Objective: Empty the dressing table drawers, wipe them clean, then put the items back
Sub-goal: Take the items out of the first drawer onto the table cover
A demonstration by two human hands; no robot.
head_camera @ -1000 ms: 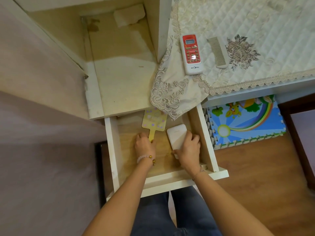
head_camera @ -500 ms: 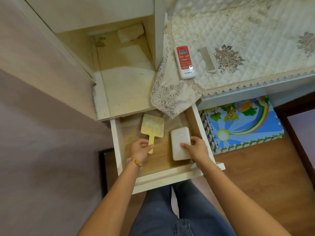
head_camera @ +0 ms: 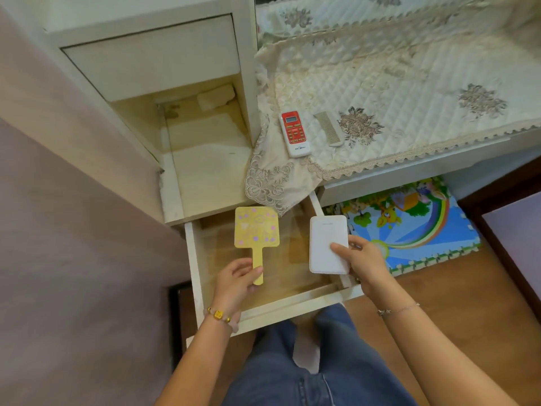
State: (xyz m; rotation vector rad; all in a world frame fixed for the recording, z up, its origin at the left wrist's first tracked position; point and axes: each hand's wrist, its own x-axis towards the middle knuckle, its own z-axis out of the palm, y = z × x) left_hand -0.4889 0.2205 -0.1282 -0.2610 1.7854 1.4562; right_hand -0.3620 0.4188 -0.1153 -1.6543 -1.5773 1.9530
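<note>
Gripping the lower end of the handle of a yellow paddle [head_camera: 256,227], the left hand [head_camera: 237,279] has its thumb on top and its fingers curled beneath. The paddle's broad square end points away from the person and carries pale pink and white prints. It sits over the open drawer [head_camera: 191,259], its far edge overlapping the shelf front.

The right hand [head_camera: 363,259] holds a flat white case [head_camera: 326,247], thumb pressed on the upper face and fingers under the right edge. The case overlaps the drawer's right wall, so it is above the drawer, not in it.

The drawer is pulled out towards the person and its wooden bottom is visible.

Above the drawer is an open compartment [head_camera: 205,171]. To the right, a quilted lace-edged cloth [head_camera: 380,83] bears a red-and-white remote [head_camera: 295,133] and a comb [head_camera: 329,128] just beside it. A colourful foam mat [head_camera: 409,224] lies on the floor under the tabletop.
</note>
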